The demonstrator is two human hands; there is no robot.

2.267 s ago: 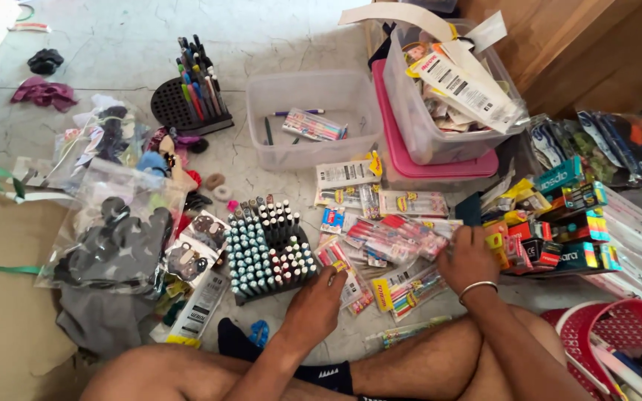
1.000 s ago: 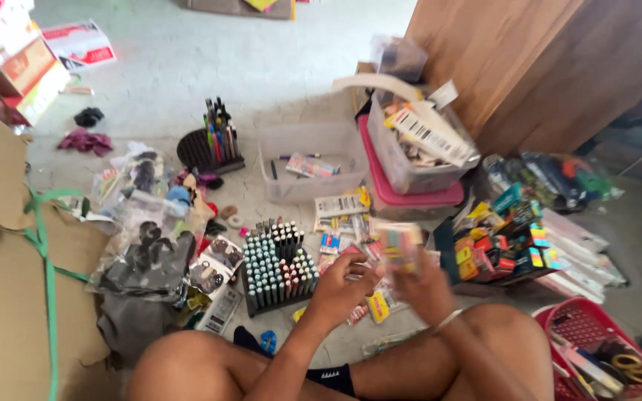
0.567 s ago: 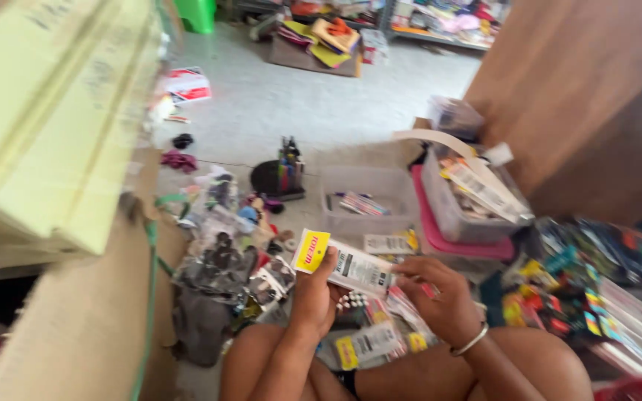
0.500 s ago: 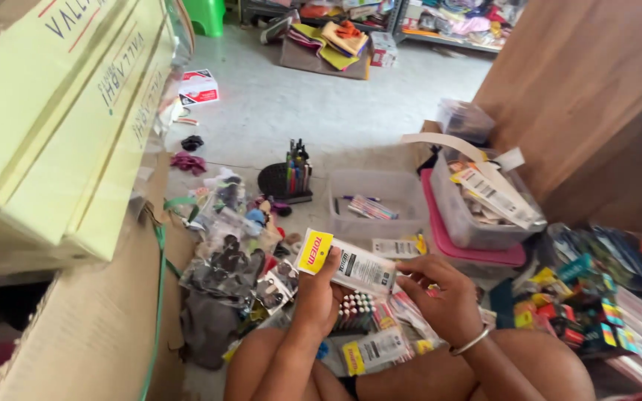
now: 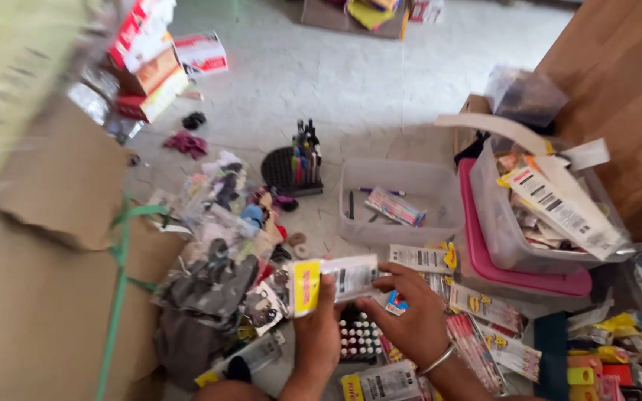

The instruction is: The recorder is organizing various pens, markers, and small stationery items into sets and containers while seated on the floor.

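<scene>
I see left hand (image 5: pixel 317 334) closed around yellow-headed end of white pen packet (image 5: pixel 334 281), held above marker rack (image 5: pixel 358 338) on floor. Right hand (image 5: pixel 409 319), fingers curled, pinches packet's other end. Clear tub (image 5: pixel 399 234) lies just beyond, pink-lidded bin (image 5: pixel 499 245) to its right.

Pen rack (image 5: pixel 358 338) mostly hidden behind hands, cardboard (image 5: pixel 31 297) blurred
</scene>
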